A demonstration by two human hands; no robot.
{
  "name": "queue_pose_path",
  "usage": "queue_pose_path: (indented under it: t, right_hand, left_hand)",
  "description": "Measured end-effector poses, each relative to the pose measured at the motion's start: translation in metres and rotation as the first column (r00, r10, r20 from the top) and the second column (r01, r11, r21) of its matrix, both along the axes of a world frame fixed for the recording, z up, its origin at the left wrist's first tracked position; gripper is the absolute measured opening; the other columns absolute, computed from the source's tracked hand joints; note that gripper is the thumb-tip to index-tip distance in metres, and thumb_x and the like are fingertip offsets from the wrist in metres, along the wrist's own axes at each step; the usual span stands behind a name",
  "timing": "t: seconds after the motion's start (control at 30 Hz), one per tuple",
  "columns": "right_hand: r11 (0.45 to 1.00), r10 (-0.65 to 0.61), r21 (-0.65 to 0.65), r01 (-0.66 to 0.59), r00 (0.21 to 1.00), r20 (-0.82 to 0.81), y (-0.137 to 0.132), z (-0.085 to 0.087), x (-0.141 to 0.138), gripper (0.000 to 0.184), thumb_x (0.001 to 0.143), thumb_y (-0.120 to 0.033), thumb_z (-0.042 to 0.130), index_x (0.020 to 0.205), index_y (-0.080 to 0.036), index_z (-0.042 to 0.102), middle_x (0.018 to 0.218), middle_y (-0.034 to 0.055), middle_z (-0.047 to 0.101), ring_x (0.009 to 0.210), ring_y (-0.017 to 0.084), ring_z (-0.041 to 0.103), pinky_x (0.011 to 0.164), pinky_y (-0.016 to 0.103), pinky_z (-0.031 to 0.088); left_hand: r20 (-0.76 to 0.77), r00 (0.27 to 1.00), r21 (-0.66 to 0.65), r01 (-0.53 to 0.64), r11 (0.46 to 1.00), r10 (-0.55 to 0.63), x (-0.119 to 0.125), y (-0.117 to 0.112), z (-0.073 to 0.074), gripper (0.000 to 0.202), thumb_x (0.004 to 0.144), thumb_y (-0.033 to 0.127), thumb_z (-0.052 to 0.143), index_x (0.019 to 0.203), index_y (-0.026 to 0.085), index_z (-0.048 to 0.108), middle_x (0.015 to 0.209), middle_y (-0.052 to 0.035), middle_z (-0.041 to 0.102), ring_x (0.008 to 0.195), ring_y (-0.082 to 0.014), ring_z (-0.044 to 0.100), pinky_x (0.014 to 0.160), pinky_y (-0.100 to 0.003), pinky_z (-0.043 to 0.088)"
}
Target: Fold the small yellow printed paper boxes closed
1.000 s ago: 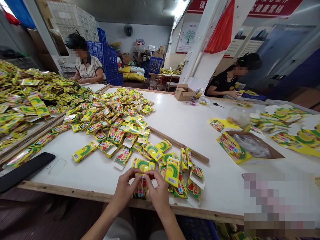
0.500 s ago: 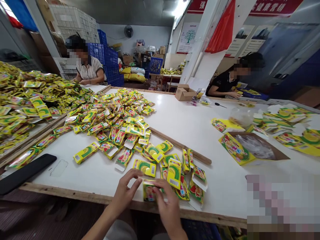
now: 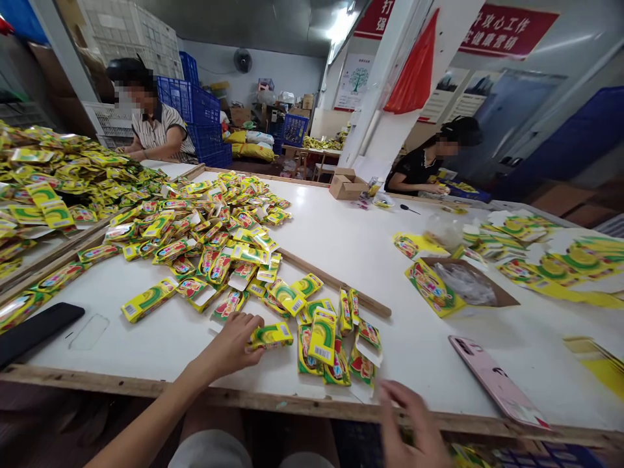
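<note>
My left hand (image 3: pixel 240 341) is closed around one end of a small yellow-and-green printed box (image 3: pixel 273 334), which lies low over the white tabletop near the front edge. My right hand (image 3: pixel 412 426) hangs at the table's front edge, blurred, with thumb and fingers apart and nothing visible between them. Between the hands lies a loose cluster of similar boxes, one banana-printed box (image 3: pixel 322 335) on top. Another box with an open white flap (image 3: pixel 368 343) sits at the cluster's right side. A big heap of such boxes (image 3: pixel 214 240) spreads behind my left hand.
A wooden strip (image 3: pixel 336 283) runs behind the cluster. On the right are a pink phone (image 3: pixel 497 380), an open display carton (image 3: pixel 433 289) with clear plastic inside, and flat printed cardboard (image 3: pixel 560 260). A black phone (image 3: pixel 41 333) lies left. Two people sit across the table.
My right hand has moved right and down to the table edge; the box it held no longer shows. My left hand has closed on another box. The view has turned right.
</note>
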State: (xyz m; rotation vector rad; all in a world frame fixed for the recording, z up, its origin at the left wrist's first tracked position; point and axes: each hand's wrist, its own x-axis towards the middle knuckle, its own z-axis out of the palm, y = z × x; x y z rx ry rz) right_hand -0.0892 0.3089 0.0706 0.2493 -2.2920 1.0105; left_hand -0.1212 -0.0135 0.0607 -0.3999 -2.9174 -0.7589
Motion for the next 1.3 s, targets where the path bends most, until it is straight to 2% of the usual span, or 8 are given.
queue_pose_path:
  t: [0.13,0.23,0.37,0.5,0.7,0.87,0.97,1.3]
  right_hand:
    - [0.921,0.387,-0.001,-0.389,0.917,0.103,-0.102,-0.024,-0.008,0.028,0.09,-0.021,0.053,0.119,-0.022,0.056,0.117,0.0072,0.062,0.109,0.022,0.057,0.091,0.034,0.048]
    - [0.846,0.504,0.041,-0.531,0.824,0.259,-0.142,-0.035,-0.017,0.044,0.084,-0.01,0.055,0.127,-0.022,0.05,0.119,0.0076,0.061,0.11,0.025,0.055,0.094,0.041,0.045]
    - [0.826,0.502,0.039,-0.563,0.764,0.404,-0.149,-0.034,-0.027,0.041,0.081,-0.005,0.054,0.117,-0.024,0.056,0.101,0.0052,0.065,0.094,0.025,0.059,0.083,0.041,0.047]
    - [0.81,0.548,-0.024,-0.586,0.741,0.388,-0.14,-0.025,-0.027,0.036,0.082,-0.009,0.055,0.113,-0.026,0.058,0.109,0.0046,0.064,0.103,0.025,0.057,0.092,0.043,0.042]
    - [0.772,0.59,-0.518,-0.367,0.717,0.372,-0.146,-0.043,-0.023,0.023,0.088,-0.024,0.053,0.111,-0.023,0.049,0.099,0.005,0.062,0.087,0.019,0.064,0.075,0.03,0.054]
    - [0.699,0.634,-0.634,-0.332,0.697,0.334,-0.148,-0.059,-0.02,0.034,0.085,-0.023,0.057,0.117,-0.023,0.047,0.109,0.007,0.06,0.092,0.019,0.065,0.079,0.029,0.056]
    - [0.721,0.627,-0.587,-0.368,0.707,0.327,-0.142,-0.056,-0.024,0.034,0.086,-0.023,0.056,0.119,-0.023,0.05,0.112,0.0074,0.061,0.092,0.018,0.065,0.08,0.029,0.055]
    - [0.755,0.645,-0.405,-0.516,0.695,0.317,-0.137,-0.033,-0.05,0.015,0.09,-0.025,0.052,0.087,-0.021,0.066,0.09,0.0047,0.066,0.087,0.019,0.062,0.076,0.027,0.05]
  left_hand:
    - [0.167,0.985,0.249,0.007,0.968,-0.05,0.018,-0.001,0.014,0.009,0.082,0.027,0.054,0.088,0.021,0.057,0.082,-0.0011,0.064,0.077,-0.0188,0.058,0.07,-0.028,0.043]
    - [0.319,0.944,0.428,-0.063,0.902,-0.085,0.026,-0.002,0.008,0.01,0.085,0.028,0.054,0.091,0.021,0.058,0.081,0.0001,0.064,0.076,-0.0167,0.059,0.066,-0.024,0.043]
    - [0.366,0.928,0.577,-0.169,0.799,-0.068,0.035,-0.003,-0.017,0.046,0.073,0.023,0.07,0.112,0.023,0.046,0.094,-0.0016,0.064,0.089,-0.0188,0.06,0.081,-0.029,0.045]
    - [0.308,0.951,0.69,-0.214,0.691,-0.012,0.036,0.0,-0.022,0.048,0.072,0.014,0.067,0.111,0.025,0.041,0.089,-0.0008,0.064,0.088,-0.0188,0.062,0.084,-0.033,0.046]
    - [0.108,0.948,0.776,-0.268,0.57,0.299,0.023,0.008,-0.009,0.044,0.073,0.024,0.071,0.11,0.024,0.046,0.114,-0.0066,0.056,0.103,-0.0223,0.06,0.087,-0.037,0.047]
    - [0.281,0.955,0.869,-0.296,0.396,0.097,0.031,0.021,-0.031,0.038,0.081,0.028,0.066,0.112,0.022,0.046,0.099,-0.0047,0.063,0.084,-0.0189,0.066,0.076,-0.033,0.052]
    - [0.28,0.958,0.859,-0.281,0.427,0.067,0.035,0.023,-0.036,0.032,0.082,0.027,0.065,0.11,0.02,0.054,0.104,-0.0071,0.066,0.093,-0.021,0.065,0.085,-0.035,0.051]
    - [0.102,0.986,0.656,-0.164,0.737,0.129,0.029,0.021,-0.018,0.017,0.088,0.024,0.055,0.097,0.02,0.07,0.099,-0.0076,0.069,0.095,-0.0213,0.064,0.087,-0.034,0.049]
